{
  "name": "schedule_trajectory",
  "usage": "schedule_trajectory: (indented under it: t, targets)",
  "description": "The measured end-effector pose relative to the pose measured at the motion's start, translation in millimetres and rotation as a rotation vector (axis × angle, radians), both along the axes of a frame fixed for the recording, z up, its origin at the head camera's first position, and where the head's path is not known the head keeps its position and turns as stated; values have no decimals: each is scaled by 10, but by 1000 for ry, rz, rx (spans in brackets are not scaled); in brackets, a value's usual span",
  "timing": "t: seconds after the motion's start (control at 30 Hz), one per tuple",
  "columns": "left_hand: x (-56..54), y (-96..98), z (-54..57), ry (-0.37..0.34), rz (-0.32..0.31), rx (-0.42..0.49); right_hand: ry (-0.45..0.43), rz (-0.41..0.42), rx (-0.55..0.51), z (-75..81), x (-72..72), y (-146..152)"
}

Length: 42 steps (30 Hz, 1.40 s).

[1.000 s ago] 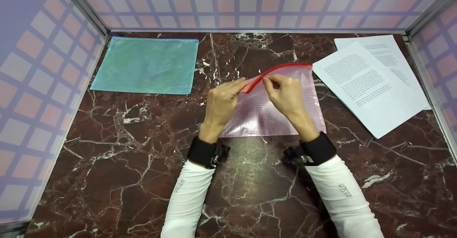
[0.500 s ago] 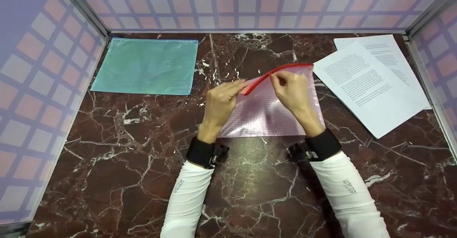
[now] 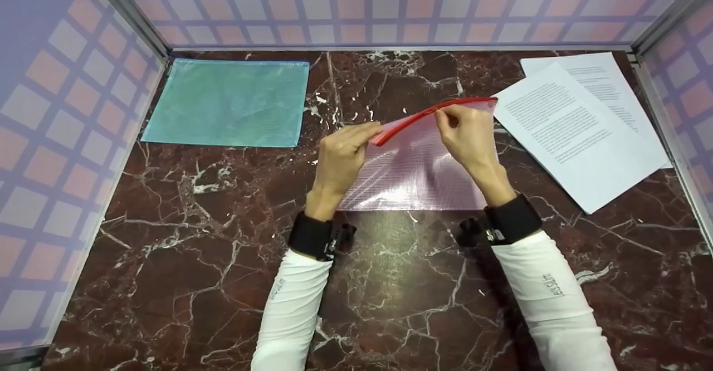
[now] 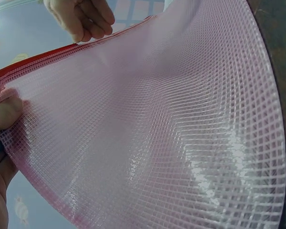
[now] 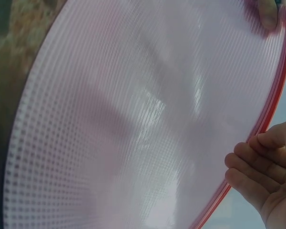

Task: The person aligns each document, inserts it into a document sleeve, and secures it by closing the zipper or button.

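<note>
A pink mesh zipper pouch [image 3: 412, 165] with a red zipper edge [image 3: 409, 120] is held up between both hands, its lower edge near the table. My left hand [image 3: 342, 156] grips the pouch's upper left corner; in the left wrist view the thumb [image 4: 9, 109] lies on the front of the mesh, with other fingers behind it. Along the red edge, right of its middle, my right hand [image 3: 468, 137] pinches the zipper with thumb and forefinger. The right wrist view shows the remaining right fingers [image 5: 257, 167] curled beside the edge. The zipper pull itself is hidden by the fingertips.
A teal mesh zipper pouch [image 3: 228, 103] lies flat at the back left. Two overlapping stacks of printed paper sheets [image 3: 579, 142] lie at the right, close beside the pink pouch's right corner. Checkered panels [image 3: 390, 9] wall the dark marble table [image 3: 184, 259] at the back and sides.
My right hand has slid to the right along the red zipper edge. The left hand keeps its hold at the corner, shifting slightly left. The pouch's right corner has moved a little right.
</note>
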<state>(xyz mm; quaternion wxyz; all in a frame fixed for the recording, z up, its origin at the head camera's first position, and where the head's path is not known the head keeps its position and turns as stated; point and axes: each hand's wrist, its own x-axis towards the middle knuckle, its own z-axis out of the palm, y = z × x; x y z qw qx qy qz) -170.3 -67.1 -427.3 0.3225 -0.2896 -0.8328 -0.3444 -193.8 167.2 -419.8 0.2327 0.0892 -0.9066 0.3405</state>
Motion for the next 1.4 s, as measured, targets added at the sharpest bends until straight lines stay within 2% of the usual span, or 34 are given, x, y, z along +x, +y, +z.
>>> schedule_trajectory:
  t: [0.2, 0.43, 0.6, 1.0, 1.23, 1.4]
  targets:
    - [-4, -22, 10, -34, -4, 6, -17, -37, 0, -18, -13, 114]
    - [-19, -38, -1, -30, -6, 25, -15, -69, 21, -21, -31, 242]
    - [-31, -64, -6, -56, -13, 53, -24, -90, 17, -27, -45, 321]
    - [-47, -113, -20, -84, 6, 75, -66, -134, 7, -70, -87, 451]
    - [-56, -120, -25, -97, 4, 73, -57, -143, 6, -91, -97, 516]
    - [-56, -148, -31, -89, 25, 79, -54, -159, 6, -106, -111, 591]
